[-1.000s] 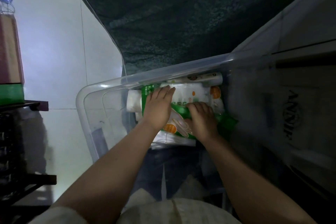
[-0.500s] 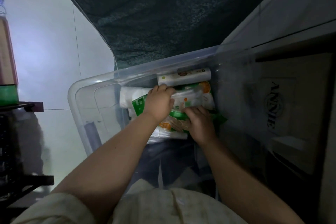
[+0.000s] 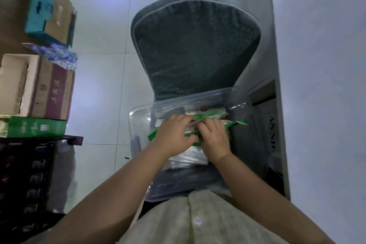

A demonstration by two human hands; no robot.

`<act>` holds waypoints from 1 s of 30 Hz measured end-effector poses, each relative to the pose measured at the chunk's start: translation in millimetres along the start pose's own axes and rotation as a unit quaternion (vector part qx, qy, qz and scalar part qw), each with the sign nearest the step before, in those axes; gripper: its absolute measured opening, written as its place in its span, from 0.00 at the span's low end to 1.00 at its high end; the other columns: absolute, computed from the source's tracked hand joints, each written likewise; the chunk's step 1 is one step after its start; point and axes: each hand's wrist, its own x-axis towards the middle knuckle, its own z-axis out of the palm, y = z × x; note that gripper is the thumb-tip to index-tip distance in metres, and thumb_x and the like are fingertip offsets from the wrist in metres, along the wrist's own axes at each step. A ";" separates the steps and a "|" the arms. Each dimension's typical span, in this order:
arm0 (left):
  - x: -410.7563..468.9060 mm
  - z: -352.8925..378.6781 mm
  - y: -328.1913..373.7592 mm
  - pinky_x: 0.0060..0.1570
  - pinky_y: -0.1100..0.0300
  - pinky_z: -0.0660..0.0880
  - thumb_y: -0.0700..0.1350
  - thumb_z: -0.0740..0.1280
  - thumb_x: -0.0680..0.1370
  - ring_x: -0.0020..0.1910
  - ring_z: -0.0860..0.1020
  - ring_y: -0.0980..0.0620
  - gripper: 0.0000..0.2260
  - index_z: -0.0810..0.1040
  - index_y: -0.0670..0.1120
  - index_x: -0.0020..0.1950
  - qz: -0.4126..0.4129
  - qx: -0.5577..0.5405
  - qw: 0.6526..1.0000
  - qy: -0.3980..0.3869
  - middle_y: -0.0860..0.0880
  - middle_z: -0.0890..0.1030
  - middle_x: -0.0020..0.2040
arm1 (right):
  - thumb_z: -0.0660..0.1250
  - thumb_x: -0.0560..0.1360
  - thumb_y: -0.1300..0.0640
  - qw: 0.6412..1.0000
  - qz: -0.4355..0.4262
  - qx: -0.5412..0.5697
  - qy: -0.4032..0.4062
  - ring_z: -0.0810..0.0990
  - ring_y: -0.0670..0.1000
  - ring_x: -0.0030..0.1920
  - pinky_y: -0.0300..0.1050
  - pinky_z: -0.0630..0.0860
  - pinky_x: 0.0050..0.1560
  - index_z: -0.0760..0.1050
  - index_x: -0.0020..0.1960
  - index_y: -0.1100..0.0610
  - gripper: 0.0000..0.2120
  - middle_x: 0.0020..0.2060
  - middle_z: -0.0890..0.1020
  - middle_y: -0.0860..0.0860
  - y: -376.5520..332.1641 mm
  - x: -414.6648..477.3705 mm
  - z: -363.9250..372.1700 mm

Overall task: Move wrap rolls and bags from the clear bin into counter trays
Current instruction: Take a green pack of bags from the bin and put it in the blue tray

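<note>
- The left hand (image 3: 174, 135) and right hand (image 3: 213, 138) reach into the clear bin (image 3: 131, 123)
- Both curl their fingers round a bunch of green and white bags (image 3: 210, 114)
- The bags sit by the bin's far wall

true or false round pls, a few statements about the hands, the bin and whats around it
1. The left hand and right hand both hold the green-and-white packs at the clear bin. True.
2. A grey cushioned chair stands beyond the bin. True.
3. The right hand rests on the chair cushion. False: it grips the packs.
4. The bin holds nothing else. False: pale bags lie beneath the hands.
5. The cardboard boxes stand on the person's right. False: they are on the left.
</note>
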 end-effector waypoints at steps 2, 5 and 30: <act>-11.1 -13.6 8.0 0.57 0.52 0.71 0.55 0.67 0.67 0.60 0.72 0.49 0.28 0.70 0.52 0.66 0.011 0.042 0.999 0.009 0.51 0.76 0.61 | 0.72 0.60 0.71 1.000 -0.016 -0.010 0.026 0.76 0.58 0.36 0.50 0.68 0.38 0.78 0.42 0.62 0.13 0.36 0.78 0.58 -13.8 4.9 -12.6; -21.0 -26.1 17.7 0.53 0.54 0.69 0.51 0.69 0.71 0.56 0.74 0.50 0.19 0.71 0.53 0.61 0.025 0.115 0.991 0.057 0.53 0.78 0.57 | 0.70 0.64 0.69 0.996 -0.052 -0.032 0.069 0.74 0.57 0.36 0.49 0.67 0.38 0.78 0.43 0.61 0.09 0.37 0.78 0.56 -34.4 8.6 -23.8; -225.0 -32.2 102.6 0.49 0.50 0.73 0.38 0.68 0.65 0.52 0.77 0.43 0.21 0.79 0.46 0.58 0.541 0.075 0.837 -0.020 0.48 0.82 0.53 | 0.75 0.67 0.56 0.786 0.389 -0.298 0.377 0.77 0.60 0.52 0.56 0.69 0.53 0.79 0.54 0.58 0.17 0.52 0.81 0.55 -262.4 -310.2 -94.6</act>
